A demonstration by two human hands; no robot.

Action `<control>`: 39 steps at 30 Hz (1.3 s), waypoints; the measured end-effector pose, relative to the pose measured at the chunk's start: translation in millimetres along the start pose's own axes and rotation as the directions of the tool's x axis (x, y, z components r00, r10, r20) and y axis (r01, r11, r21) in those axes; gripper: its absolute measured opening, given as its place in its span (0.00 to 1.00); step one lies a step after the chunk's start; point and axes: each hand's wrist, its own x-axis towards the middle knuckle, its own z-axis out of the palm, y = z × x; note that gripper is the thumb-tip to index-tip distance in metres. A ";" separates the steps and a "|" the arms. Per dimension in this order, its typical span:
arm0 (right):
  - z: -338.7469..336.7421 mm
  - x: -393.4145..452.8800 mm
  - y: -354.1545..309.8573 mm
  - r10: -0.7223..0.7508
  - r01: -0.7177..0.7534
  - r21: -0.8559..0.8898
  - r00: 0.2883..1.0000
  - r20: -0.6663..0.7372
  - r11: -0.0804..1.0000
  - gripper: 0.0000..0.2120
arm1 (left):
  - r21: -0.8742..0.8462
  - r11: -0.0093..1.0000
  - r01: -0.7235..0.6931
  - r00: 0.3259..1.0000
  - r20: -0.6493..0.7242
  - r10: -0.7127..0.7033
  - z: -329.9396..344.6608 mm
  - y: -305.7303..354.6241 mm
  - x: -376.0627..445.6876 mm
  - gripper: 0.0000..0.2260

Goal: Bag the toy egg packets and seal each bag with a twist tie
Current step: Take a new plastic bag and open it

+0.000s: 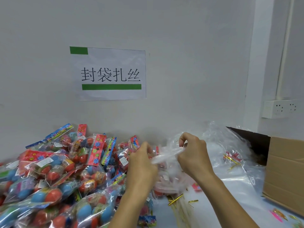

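Note:
A clear plastic bag [167, 176] holding toy egg packets hangs between my hands at centre. My left hand [143, 163] grips the bag's gathered neck [164, 155] from the left. My right hand [192, 153] pinches the same twisted neck from the right, fingers curled. Whether a tie is on the neck cannot be seen. A big heap of toy egg packets [54, 175], red and blue eggs under bright header cards, fills the left of the table. Gold twist ties [176, 199] lie loose on the table below the bag.
An open cardboard box [284, 171] stands at the right edge. Clear empty bags [230, 148] with a few gold ties lie against the wall behind my right hand. A paper sign [111, 74] and a wall socket [279, 108] are on the white wall.

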 end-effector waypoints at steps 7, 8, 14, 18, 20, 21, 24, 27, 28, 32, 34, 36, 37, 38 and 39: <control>0.1 -7.3 -5.9 -0.066 0.039 -0.292 0.994 -0.083 0.955 0.20 | 0.228 0.973 -0.029 0.979 -0.190 0.074 -7.0 -5.3 2.3 0.19; -1.7 -5.8 -5.7 -0.077 0.064 -0.288 0.997 -0.032 0.956 0.21 | 0.120 0.991 -0.051 0.988 -0.140 0.068 -7.6 -5.5 5.8 0.19; -0.6 -8.5 -10.2 -0.147 0.158 -0.311 0.987 0.059 0.937 0.07 | 0.134 0.985 -0.110 0.979 -0.159 0.131 -1.7 -3.1 1.5 0.07; 0.5 -11.0 -11.5 -0.095 0.051 -0.410 0.991 -0.089 0.911 0.08 | 0.453 0.891 0.000 0.954 -0.267 0.136 -5.0 0.8 -2.8 0.09; 0.3 -12.3 -9.7 -0.056 -0.003 -0.411 0.990 -0.132 0.912 0.09 | 0.511 0.859 0.013 0.944 -0.289 0.158 -4.8 3.2 -4.6 0.09; 0.2 -12.3 -9.2 -0.043 -0.012 -0.396 0.991 -0.129 0.918 0.10 | 0.500 0.866 0.011 0.935 -0.311 0.168 -4.6 3.5 -4.9 0.08; -3.6 -7.0 -7.3 0.054 -0.059 -0.296 0.998 -0.024 0.953 0.14 | 0.278 0.960 -0.014 0.940 -0.324 0.107 -7.0 -1.8 1.0 0.05; -10.0 -1.8 -6.5 0.177 -0.150 -0.132 0.960 0.216 0.980 0.24 | -0.050 0.999 0.002 0.965 -0.263 -0.015 -6.6 -2.8 5.2 0.03; -10.0 -1.2 -5.8 0.182 -0.166 -0.081 0.943 0.277 0.983 0.28 | -0.146 0.989 0.015 0.973 -0.225 -0.047 -5.6 -1.0 5.9 0.04; -7.1 -0.1 -5.3 0.164 -0.198 0.101 0.948 0.274 0.975 0.25 | -0.400 0.906 0.137 0.989 0.101 -0.104 -2.1 2.0 5.1 0.13; -7.6 0.7 -5.5 0.160 -0.209 0.177 0.953 0.258 0.962 0.18 | -0.374 0.907 0.193 0.979 0.137 -0.152 0.2 -4.1 5.8 0.14; -8.1 1.7 -3.1 0.150 -0.175 0.116 0.969 0.196 0.978 0.13 | -0.254 0.945 0.208 0.978 0.063 -0.199 1.2 -10.6 7.1 0.14; -7.8 1.4 -1.3 0.152 -0.156 0.013 0.977 0.148 0.988 0.13 | -0.178 0.961 0.211 0.977 0.025 -0.210 0.6 -12.9 7.4 0.13; -7.4 0.3 -0.4 0.165 -0.154 -0.114 0.982 0.093 0.981 0.14 | -0.115 0.969 0.218 0.976 0.001 -0.220 -0.4 -14.1 7.7 0.13; -7.2 -2.2 -0.7 0.177 -0.164 -0.223 0.983 0.039 0.961 0.15 | -0.077 0.971 0.227 0.974 -0.006 -0.228 -0.9 -15.6 8.1 0.14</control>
